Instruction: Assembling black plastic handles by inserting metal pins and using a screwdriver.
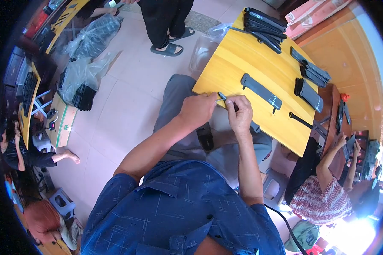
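Observation:
At the near left corner of the yellow table (225, 54), both my hands are closed on a small black strap-like piece (222, 96). My left hand (198, 111) pinches its left side; my right hand (241, 114) grips it between thumb and fingers. A dark rounded end (254, 126) shows beside my right wrist; I cannot tell if it belongs to the held piece. Beyond my right hand, a long flat black case-like piece (260, 91) with small side tabs lies on the tabletop. A short black strap (301, 120) rests near the table's right edge.
Stacks of black pieces (264, 27) lie at the table's far end, with smaller stacks (308, 94) along its right side. A clear plastic bin (202, 54) stands beside the table. Plastic bags (98, 36) and a carton (64, 123) are on the left floor. Other people sit or stand around.

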`<move>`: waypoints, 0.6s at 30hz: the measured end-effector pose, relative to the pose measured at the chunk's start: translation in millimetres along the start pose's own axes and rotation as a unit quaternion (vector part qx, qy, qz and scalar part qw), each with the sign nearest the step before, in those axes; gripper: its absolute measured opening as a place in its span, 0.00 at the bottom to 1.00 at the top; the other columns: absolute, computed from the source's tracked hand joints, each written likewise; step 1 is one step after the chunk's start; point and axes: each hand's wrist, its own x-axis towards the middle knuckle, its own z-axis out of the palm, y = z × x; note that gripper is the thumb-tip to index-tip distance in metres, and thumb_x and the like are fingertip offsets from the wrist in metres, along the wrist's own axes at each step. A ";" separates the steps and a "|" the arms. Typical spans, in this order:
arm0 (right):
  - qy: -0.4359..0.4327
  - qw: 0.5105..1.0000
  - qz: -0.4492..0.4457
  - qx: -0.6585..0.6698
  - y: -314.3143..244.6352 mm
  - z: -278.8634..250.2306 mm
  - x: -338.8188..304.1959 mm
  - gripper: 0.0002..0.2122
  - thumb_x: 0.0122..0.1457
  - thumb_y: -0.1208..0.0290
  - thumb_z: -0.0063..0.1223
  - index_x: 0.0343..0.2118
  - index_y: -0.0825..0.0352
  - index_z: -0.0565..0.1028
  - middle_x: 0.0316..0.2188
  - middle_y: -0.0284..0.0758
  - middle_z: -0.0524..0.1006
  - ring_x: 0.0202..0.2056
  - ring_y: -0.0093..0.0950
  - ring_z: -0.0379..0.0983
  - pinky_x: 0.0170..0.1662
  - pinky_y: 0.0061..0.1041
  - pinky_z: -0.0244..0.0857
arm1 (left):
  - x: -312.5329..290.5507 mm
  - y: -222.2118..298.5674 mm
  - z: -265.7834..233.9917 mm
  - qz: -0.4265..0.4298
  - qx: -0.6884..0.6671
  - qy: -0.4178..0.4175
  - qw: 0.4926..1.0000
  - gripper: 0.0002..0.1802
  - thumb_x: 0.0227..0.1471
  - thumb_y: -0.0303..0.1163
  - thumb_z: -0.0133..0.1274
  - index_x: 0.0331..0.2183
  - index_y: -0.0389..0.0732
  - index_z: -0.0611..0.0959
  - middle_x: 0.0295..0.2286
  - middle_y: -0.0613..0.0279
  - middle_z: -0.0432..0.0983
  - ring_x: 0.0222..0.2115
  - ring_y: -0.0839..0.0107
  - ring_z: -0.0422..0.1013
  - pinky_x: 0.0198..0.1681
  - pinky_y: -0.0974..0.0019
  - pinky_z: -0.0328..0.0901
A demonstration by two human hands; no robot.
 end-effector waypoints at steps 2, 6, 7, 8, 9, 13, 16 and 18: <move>0.002 1.000 -0.012 -0.006 -0.8 0.2 0.0 0.02 0.56 0.74 0.65 0.30 0.65 0.82 0.30 0.38 0.79 0.36 0.40 0.77 0.42 0.37 0.70 | 0.6 3.2 -4.1 -0.016 0.017 -0.005 1.000 0.08 0.61 0.36 0.53 0.35 0.41 0.80 0.30 0.52 0.81 0.31 0.48 0.79 0.33 0.46 0.73; 0.007 0.999 -0.036 -0.012 0.5 0.8 -0.6 0.02 0.56 0.74 0.65 0.30 0.65 0.82 0.30 0.38 0.79 0.36 0.41 0.76 0.41 0.38 0.70 | 6.3 5.9 -7.1 0.005 0.035 -0.014 0.999 0.09 0.59 0.35 0.54 0.40 0.43 0.84 0.29 0.51 0.82 0.30 0.48 0.80 0.33 0.45 0.74; 0.013 0.998 -0.050 -0.026 1.4 2.3 -0.3 0.02 0.55 0.74 0.65 0.30 0.64 0.82 0.30 0.38 0.79 0.36 0.41 0.76 0.41 0.39 0.70 | 9.9 6.3 -7.4 -0.007 0.059 -0.045 0.997 0.12 0.59 0.35 0.55 0.43 0.44 0.85 0.28 0.50 0.82 0.30 0.48 0.80 0.33 0.46 0.74; 0.018 0.997 -0.064 -0.039 2.2 3.1 -0.1 0.02 0.55 0.74 0.65 0.30 0.64 0.82 0.30 0.38 0.79 0.36 0.41 0.76 0.41 0.39 0.70 | 12.1 5.5 -6.9 -0.005 0.060 -0.046 0.997 0.12 0.59 0.35 0.55 0.43 0.44 0.85 0.28 0.50 0.82 0.30 0.48 0.80 0.33 0.46 0.74; 0.020 0.997 -0.063 -0.039 2.8 3.0 -0.7 0.02 0.55 0.74 0.65 0.30 0.64 0.82 0.30 0.38 0.79 0.36 0.41 0.76 0.41 0.39 0.70 | 13.8 3.9 -5.5 -0.013 0.063 -0.048 0.997 0.13 0.59 0.35 0.54 0.44 0.45 0.85 0.27 0.50 0.82 0.30 0.48 0.80 0.33 0.45 0.74; 0.007 0.995 -0.075 -0.062 -3.7 0.0 3.0 0.04 0.54 0.72 0.65 0.31 0.64 0.81 0.30 0.38 0.78 0.34 0.42 0.75 0.41 0.40 0.69 | 12.8 -0.4 -6.1 -0.014 0.041 -0.055 0.998 0.12 0.60 0.35 0.52 0.42 0.45 0.87 0.26 0.49 0.82 0.30 0.48 0.81 0.34 0.45 0.74; -0.018 0.992 -0.090 -0.084 -9.2 -1.8 11.7 0.05 0.55 0.71 0.65 0.32 0.63 0.81 0.29 0.38 0.77 0.34 0.42 0.75 0.41 0.41 0.69 | 15.8 -5.5 -3.1 -0.009 0.059 -0.048 0.997 0.11 0.60 0.34 0.52 0.39 0.44 0.87 0.27 0.48 0.82 0.30 0.48 0.81 0.35 0.43 0.74; -0.029 0.990 -0.102 -0.095 -9.8 -0.7 17.6 0.05 0.55 0.71 0.65 0.32 0.63 0.81 0.29 0.38 0.77 0.34 0.42 0.75 0.41 0.41 0.69 | 17.6 -5.0 -2.8 -0.006 0.053 -0.042 0.998 0.11 0.59 0.34 0.52 0.37 0.44 0.87 0.27 0.48 0.82 0.30 0.48 0.81 0.35 0.43 0.74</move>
